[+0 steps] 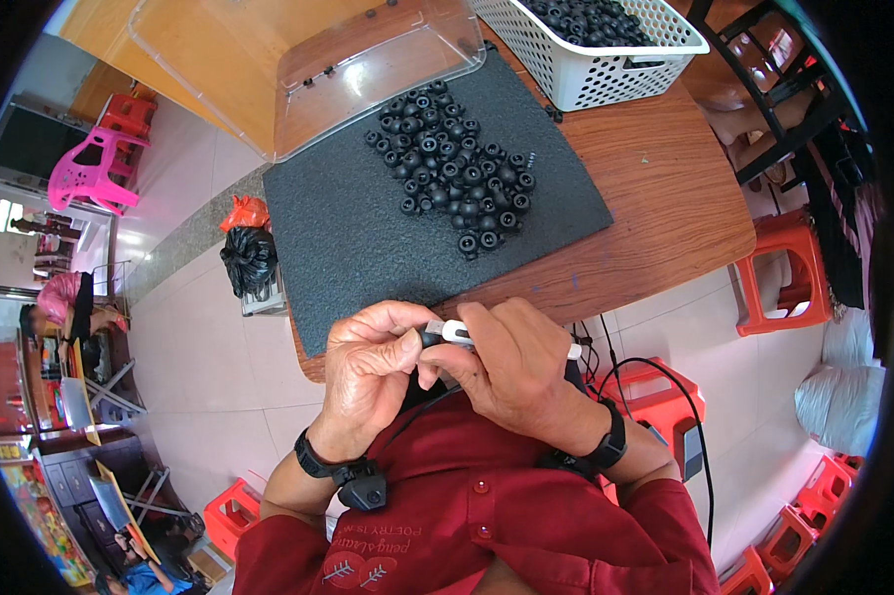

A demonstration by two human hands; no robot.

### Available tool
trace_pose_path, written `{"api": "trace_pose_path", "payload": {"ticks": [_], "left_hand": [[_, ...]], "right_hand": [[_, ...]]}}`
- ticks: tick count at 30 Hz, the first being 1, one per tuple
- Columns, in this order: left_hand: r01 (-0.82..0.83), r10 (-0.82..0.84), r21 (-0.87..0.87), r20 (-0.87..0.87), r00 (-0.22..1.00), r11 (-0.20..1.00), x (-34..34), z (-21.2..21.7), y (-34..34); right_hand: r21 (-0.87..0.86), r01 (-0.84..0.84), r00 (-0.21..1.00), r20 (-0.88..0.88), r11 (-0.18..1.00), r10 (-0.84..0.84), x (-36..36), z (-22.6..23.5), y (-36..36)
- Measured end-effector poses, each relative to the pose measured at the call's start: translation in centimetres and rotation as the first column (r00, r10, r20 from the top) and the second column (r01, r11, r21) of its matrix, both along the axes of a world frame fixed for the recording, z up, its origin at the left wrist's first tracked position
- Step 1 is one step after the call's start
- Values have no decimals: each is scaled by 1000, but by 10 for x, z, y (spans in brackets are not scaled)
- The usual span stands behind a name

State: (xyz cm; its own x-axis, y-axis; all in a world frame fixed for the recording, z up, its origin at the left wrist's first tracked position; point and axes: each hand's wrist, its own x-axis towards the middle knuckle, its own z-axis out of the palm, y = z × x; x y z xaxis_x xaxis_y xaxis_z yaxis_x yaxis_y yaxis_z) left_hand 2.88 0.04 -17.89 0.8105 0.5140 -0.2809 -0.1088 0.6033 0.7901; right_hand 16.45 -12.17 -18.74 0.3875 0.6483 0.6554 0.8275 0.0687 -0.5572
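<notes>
In front of my chest, just off the table's near edge, my two hands meet. My left hand (366, 362) pinches a small black rubber-like part (429, 338) between thumb and fingertips. Closed round a slim white-handled knife (456, 331), my right hand (521, 362) has its thumb near that part. The knife's thin, pale tip is up against or just beside the black part; exact contact cannot be made out. Beyond my hands, a pile of similar round black parts (457, 169) with hollow ends lies on a dark textured mat (318, 243).
A clear plastic bin (269, 139) lies tipped at the mat's far left, a few black parts inside. A white perforated basket (606, 79) full of black parts stands far right on the wooden table (665, 188). Red stools (784, 273) and a black cable (700, 436) are to the right.
</notes>
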Motion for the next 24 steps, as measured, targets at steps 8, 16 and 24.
{"api": "trace_pose_path", "payload": {"ticks": [8, 16, 24], "left_hand": [[-6, 5, -19, -2, 1000, 1000, 3, 2, -7], [-11, 8, -70, -47, 999, 997, 5, 6, -10], [-45, 45, 104, 7, 999, 994, 9, 5, -9]], "right_hand": [[15, 28, 995, 97, 999, -29, 3, -3, -2], [34, -73, 997, -4, 997, 73, 1, -9, -2], [113, -161, 724, -661, 980, 195, -3, -7, -2]]}}
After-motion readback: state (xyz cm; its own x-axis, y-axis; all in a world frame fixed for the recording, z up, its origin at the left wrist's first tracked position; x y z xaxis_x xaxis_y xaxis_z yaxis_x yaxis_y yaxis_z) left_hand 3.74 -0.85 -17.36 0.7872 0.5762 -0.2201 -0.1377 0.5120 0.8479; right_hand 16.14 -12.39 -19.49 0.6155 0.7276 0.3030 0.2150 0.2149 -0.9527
